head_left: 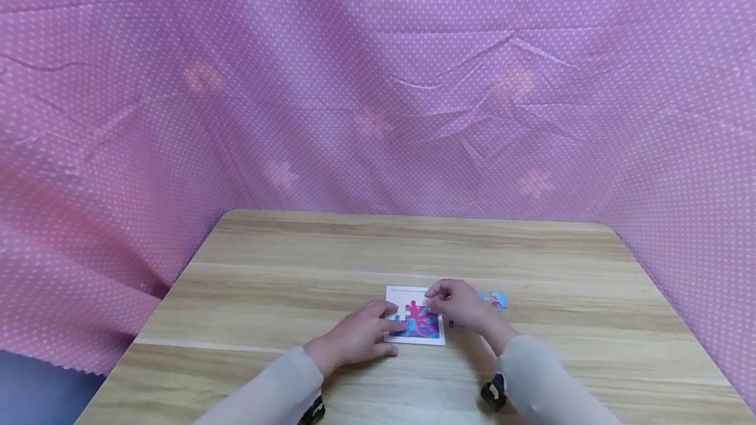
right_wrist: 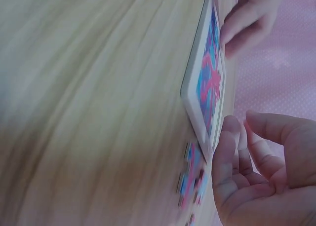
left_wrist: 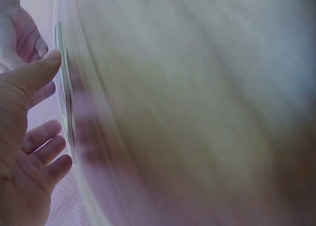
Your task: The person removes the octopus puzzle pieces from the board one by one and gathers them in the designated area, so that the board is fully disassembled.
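Your left hand (head_left: 360, 336) lies with its fingers spread at the left side of the white puzzle tray (head_left: 401, 295), while your right hand (head_left: 463, 305) bends its fingers and thumb near each other over the tray's right side; I can't tell whether they pinch a piece. Joined pink-and-blue pieces (head_left: 421, 328) cover the tray's lower part, and loose pieces (head_left: 499, 299) lie to its right on the wooden table (head_left: 295, 241), before a dotted pink cloth (head_left: 366, 117).

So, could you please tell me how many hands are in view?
2: the left hand at the left of the puzzle board, the right hand by its far right corner.
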The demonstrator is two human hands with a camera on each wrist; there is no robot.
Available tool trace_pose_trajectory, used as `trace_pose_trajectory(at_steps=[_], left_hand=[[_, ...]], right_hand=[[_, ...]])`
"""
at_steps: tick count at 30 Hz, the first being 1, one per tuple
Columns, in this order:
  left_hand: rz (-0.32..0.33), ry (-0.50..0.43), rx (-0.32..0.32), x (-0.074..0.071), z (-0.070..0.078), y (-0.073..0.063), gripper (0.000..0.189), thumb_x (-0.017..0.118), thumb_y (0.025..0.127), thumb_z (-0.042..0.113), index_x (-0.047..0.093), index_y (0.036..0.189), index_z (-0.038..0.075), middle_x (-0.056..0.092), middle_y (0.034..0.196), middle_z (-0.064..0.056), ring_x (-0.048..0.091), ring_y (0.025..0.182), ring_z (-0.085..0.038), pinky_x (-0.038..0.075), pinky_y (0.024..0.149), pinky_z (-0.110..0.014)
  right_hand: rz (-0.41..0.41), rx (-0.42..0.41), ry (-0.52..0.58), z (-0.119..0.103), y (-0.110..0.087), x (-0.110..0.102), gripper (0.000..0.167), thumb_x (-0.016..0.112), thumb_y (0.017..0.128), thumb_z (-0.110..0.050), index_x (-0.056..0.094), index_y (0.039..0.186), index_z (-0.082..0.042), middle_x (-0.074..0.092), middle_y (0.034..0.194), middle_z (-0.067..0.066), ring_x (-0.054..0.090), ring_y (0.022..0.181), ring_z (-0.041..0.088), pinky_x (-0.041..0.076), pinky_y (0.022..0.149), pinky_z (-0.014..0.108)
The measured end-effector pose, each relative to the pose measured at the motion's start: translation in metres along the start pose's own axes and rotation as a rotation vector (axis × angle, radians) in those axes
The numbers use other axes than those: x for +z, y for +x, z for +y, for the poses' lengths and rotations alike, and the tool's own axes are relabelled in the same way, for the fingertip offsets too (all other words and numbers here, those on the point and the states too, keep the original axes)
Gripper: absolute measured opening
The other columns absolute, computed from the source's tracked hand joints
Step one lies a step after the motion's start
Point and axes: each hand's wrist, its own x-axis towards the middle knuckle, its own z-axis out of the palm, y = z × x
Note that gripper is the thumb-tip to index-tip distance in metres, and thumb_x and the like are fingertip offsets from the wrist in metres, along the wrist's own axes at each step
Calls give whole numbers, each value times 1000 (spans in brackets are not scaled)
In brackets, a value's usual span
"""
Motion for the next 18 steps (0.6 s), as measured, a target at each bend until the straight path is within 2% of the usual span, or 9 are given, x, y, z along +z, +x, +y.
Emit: trace_pose_trajectory(at_steps=[7, 14, 18], left_hand=[[1, 4, 15, 3, 0, 4, 44, 68, 86, 40, 64, 126, 21, 49, 136, -11, 44, 126, -26, 37, 104, -38], [-11, -23, 24, 2, 0, 6, 43, 69, 86, 37, 65, 125, 20, 51, 134, -12, 45, 125, -26, 39, 103, -37], [-7, -22, 29, 1, 0, 6, 42, 69, 86, 37, 65, 125, 19, 51, 133, -12, 45, 124, -26, 38, 103, -36]], right_hand=[[-38, 2, -7, -4, 7, 10, 13, 65, 86, -4, 68, 99, -4, 64, 80, 1, 63, 72, 17, 54, 62, 29], [-62, -7, -138, -7, 10, 13, 16, 67, 86, -7, 71, 101, -8, 63, 78, -3, 57, 72, 13, 49, 65, 29], [-69, -11, -173, -8, 11, 14, 17, 67, 86, -8, 73, 102, -9, 62, 77, -3, 54, 72, 13, 47, 67, 30]])
